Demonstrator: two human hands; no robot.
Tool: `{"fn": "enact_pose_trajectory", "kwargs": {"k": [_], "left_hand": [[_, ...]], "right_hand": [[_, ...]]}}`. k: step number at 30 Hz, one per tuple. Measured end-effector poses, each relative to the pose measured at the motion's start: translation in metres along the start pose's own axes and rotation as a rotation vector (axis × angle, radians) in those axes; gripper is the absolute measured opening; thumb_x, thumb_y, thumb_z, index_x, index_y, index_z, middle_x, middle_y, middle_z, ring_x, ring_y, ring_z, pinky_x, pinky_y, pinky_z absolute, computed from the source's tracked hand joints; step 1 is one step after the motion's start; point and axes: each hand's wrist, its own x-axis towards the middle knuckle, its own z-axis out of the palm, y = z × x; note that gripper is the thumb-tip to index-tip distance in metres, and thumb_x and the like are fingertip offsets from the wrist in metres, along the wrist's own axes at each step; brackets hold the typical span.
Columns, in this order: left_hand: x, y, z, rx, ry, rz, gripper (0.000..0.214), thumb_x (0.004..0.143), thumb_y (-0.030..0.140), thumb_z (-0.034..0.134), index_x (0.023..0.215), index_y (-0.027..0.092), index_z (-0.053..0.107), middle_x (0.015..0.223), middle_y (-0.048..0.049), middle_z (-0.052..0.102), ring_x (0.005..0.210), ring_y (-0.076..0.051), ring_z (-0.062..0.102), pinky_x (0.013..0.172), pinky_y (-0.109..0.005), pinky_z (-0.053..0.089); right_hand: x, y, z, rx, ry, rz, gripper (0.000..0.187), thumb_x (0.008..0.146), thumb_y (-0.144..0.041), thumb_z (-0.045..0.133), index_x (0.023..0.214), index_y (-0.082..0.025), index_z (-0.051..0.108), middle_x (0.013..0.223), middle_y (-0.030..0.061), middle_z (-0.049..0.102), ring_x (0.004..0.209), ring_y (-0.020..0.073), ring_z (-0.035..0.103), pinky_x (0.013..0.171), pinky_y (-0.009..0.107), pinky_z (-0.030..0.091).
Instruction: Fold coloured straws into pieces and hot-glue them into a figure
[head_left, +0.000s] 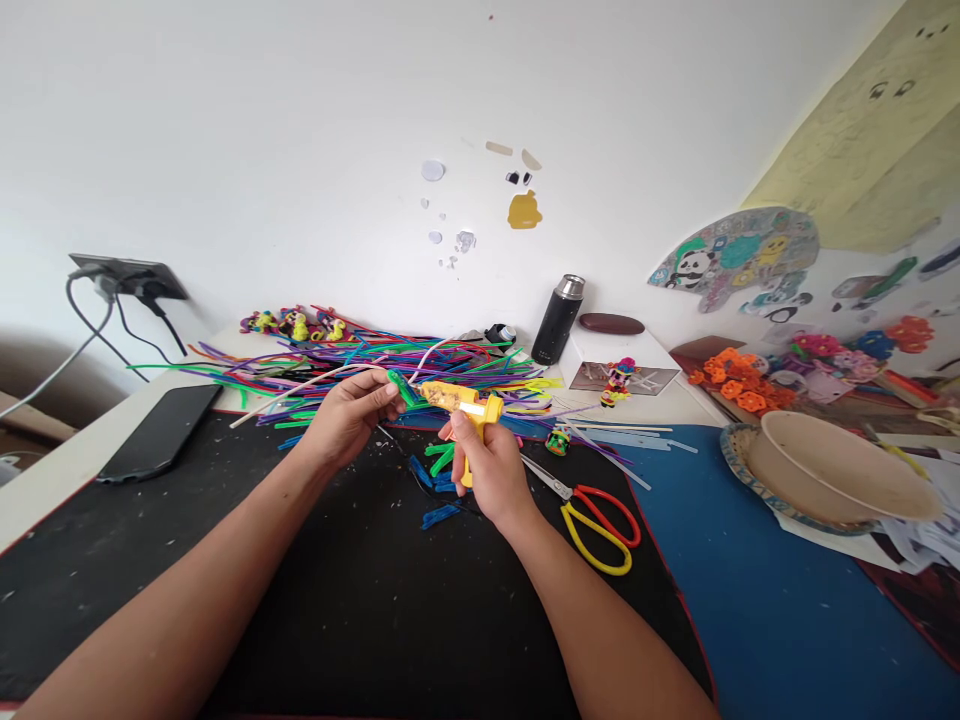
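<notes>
Between the thumb and fingers of my left hand is a small green piece of pipe cleaner. My right hand is wrapped round the handle of a yellow hot glue gun. The gun's nozzle points left and sits right at the green piece; whether they touch I cannot tell. Below the gun, short blue folded pipe cleaner pieces and green ones lie on the black mat. A heap of long coloured pipe cleaners spreads behind both hands.
Scissors with red and yellow handles lie right of my right hand. A phone rests at the left. Behind stand a black thermos and a white box. A beige bowl is at the right, near orange pipe cleaner flowers.
</notes>
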Motion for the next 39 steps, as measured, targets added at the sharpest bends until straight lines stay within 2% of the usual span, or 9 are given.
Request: {"fn": "enact_pose_trajectory", "kwargs": {"k": [4, 15, 23, 39], "left_hand": [[0.0001, -0.0004, -0.0001, -0.006, 0.003, 0.003, 0.039, 0.06, 0.035, 0.101, 0.081, 0.017, 0.073, 0.066, -0.0012, 0.071, 0.061, -0.016, 0.067, 0.057, -0.026, 0.051], [-0.001, 0.0014, 0.0024, -0.016, 0.014, -0.007, 0.039, 0.059, 0.034, 0.101, 0.08, 0.018, 0.073, 0.065, -0.0007, 0.07, 0.061, -0.017, 0.067, 0.057, -0.026, 0.051], [-0.0008, 0.001, 0.0015, -0.012, -0.004, -0.017, 0.04, 0.059, 0.034, 0.102, 0.079, 0.017, 0.073, 0.064, -0.0005, 0.07, 0.061, -0.016, 0.067, 0.057, -0.024, 0.052], [-0.0004, -0.0004, 0.0016, -0.015, -0.002, -0.018, 0.04, 0.056, 0.035, 0.103, 0.077, 0.017, 0.075, 0.063, -0.0009, 0.071, 0.059, -0.016, 0.067, 0.056, -0.023, 0.053]], "right_hand": [[-0.0003, 0.0011, -0.0003, 0.004, -0.022, -0.008, 0.057, 0.094, -0.074, 0.058, 0.092, -0.018, 0.071, 0.045, -0.0056, 0.055, 0.035, 0.0109, 0.05, 0.041, 0.022, 0.038], [-0.0033, -0.0053, 0.0026, -0.016, 0.041, 0.009, 0.059, 0.092, -0.075, 0.059, 0.079, -0.019, 0.065, 0.042, -0.0051, 0.052, 0.033, 0.0105, 0.047, 0.039, 0.022, 0.037], [-0.0037, -0.0006, 0.0028, -0.05, 0.036, 0.012, 0.06, 0.094, -0.076, 0.057, 0.077, -0.019, 0.064, 0.042, -0.0051, 0.052, 0.034, 0.0102, 0.047, 0.039, 0.021, 0.037], [-0.0041, -0.0082, 0.0044, -0.047, 0.073, 0.032, 0.06, 0.09, -0.077, 0.06, 0.072, -0.02, 0.06, 0.041, -0.0048, 0.052, 0.032, 0.0096, 0.046, 0.037, 0.021, 0.037]]}}
